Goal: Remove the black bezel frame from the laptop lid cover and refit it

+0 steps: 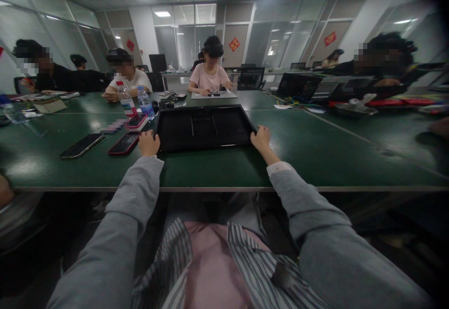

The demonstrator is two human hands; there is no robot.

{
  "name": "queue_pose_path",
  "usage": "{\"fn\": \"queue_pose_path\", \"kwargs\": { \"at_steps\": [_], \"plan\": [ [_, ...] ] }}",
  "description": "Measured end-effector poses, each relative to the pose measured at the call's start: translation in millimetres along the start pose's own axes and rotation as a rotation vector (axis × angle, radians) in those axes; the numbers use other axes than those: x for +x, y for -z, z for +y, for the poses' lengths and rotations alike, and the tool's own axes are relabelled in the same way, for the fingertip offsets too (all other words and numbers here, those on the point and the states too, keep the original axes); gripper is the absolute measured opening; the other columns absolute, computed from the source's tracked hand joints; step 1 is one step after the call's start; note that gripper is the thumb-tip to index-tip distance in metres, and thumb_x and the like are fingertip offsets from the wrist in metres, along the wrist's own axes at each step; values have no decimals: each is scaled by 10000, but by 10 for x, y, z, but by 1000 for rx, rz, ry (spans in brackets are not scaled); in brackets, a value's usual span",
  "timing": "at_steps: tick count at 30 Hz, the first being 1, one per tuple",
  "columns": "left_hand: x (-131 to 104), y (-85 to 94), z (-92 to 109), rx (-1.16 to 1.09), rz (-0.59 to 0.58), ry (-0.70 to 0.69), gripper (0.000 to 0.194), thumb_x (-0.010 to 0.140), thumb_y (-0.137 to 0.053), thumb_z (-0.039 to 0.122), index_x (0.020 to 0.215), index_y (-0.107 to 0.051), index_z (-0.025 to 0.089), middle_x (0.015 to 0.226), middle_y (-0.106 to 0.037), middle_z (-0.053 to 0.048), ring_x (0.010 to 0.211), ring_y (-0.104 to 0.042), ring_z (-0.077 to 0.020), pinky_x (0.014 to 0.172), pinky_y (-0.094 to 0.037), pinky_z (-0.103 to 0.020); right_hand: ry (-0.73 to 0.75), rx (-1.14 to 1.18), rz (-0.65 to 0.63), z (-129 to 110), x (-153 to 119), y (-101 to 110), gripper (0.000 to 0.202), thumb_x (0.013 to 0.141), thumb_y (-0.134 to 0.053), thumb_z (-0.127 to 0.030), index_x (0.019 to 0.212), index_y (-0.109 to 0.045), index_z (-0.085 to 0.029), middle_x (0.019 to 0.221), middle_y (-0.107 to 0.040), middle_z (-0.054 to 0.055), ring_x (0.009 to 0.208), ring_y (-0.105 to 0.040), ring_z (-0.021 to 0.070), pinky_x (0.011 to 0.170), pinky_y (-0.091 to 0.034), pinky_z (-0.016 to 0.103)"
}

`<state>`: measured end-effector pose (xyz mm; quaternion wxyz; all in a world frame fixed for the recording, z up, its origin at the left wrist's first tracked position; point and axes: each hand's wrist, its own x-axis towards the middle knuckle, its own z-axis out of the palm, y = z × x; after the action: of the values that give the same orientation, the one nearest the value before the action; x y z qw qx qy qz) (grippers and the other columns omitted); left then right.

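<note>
Black tray (203,129) lies flat on the green counter (217,171), its near corners gripped by the left hand (149,143) and the right hand (261,138), fingers curled over the side rims. Left of it lie a red-edged phone (123,144) and a dark phone (82,146); farther back, two plastic bottles (145,103) stand near its far left corner.

- Two hands, the left hand (149,143) and right hand (261,138), grip opposite ends of a black tray (231,133) at a green table (210,171).
- Two bottles (145,103) stand near its left end, beside phones (124,144).
- Across the table, a person in pink (209,77) works over a pale board (230,95).
</note>
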<state>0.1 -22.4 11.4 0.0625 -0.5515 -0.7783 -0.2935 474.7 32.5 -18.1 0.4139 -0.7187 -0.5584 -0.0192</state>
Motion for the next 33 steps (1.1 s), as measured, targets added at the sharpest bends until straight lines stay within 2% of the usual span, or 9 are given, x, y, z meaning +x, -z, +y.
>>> {"fn": "queue_pose_path", "kwargs": {
  "at_steps": [3,7,11,14,19,24,29,33],
  "plan": [
    [-69,52,90,-2,89,-60,525,987,-423,318,1468,-528,135,1453,-518,-211,1370,-443,-348,1099,-393,-462,39,-18,81,-124,-72,23,512,875,-543,-273,1348,-499,-82,1382,-471,264,1359,-387,392,1114,-348,619],
    [-209,131,440,-24,61,-241,532,1003,-376,290,1500,-503,148,1511,-473,-198,1429,-373,-341,1155,-322,-481,149,54,87,-547,-229,-33,564,932,-483,-320,1445,-417,-94,1467,-391,265,1416,-318,416,1131,-299,664],
    [-359,157,908,-63,-65,-468,532,1022,-361,311,1517,-495,172,1566,-445,-159,1457,-346,-302,1181,-295,-463,329,220,-15,-1102,-444,-146,599,966,-421,-360,1528,-349,-167,1522,-388,212,1459,-286,404,1150,-275,687],
    [-407,132,1098,-68,-147,-508,527,1028,-372,353,1510,-514,195,1585,-439,-145,1463,-341,-305,1183,-301,-481,449,255,-150,-1339,-567,-198,582,983,-398,-380,1546,-348,-240,1537,-422,152,1479,-286,379,1180,-257,676],
    [-373,54,1088,-24,-224,-478,508,1036,-366,379,1477,-563,222,1584,-458,-122,1458,-363,-309,1174,-321,-512,478,142,-235,-1351,-593,-214,532,1003,-360,-357,1502,-432,-186,1516,-460,171,1461,-328,379,1166,-320,637],
    [-351,11,1054,-11,-214,-486,498,1028,-385,374,1472,-571,243,1584,-463,-102,1451,-376,-303,1166,-342,-510,476,-4,-325,-1335,-548,-196,513,1014,-352,-347,1460,-494,-135,1435,-513,204,1365,-431,367,1101,-405,589],
    [-357,11,1053,51,-216,-490,496,1037,-367,398,1486,-549,292,1586,-466,-57,1447,-380,-271,1161,-366,-485,497,-137,-330,-1376,-570,-130,510,1015,-348,-293,1465,-500,-109,1436,-516,196,1328,-456,329,1076,-430,528],
    [-361,19,1044,50,-208,-494,501,1034,-368,405,1486,-548,286,1583,-469,-63,1441,-386,-280,1151,-376,-494,504,-172,-352,-1404,-580,-72,522,1022,-333,-283,1498,-490,-141,1453,-512,183,1324,-460,315,1069,-435,505]
  ]
}}
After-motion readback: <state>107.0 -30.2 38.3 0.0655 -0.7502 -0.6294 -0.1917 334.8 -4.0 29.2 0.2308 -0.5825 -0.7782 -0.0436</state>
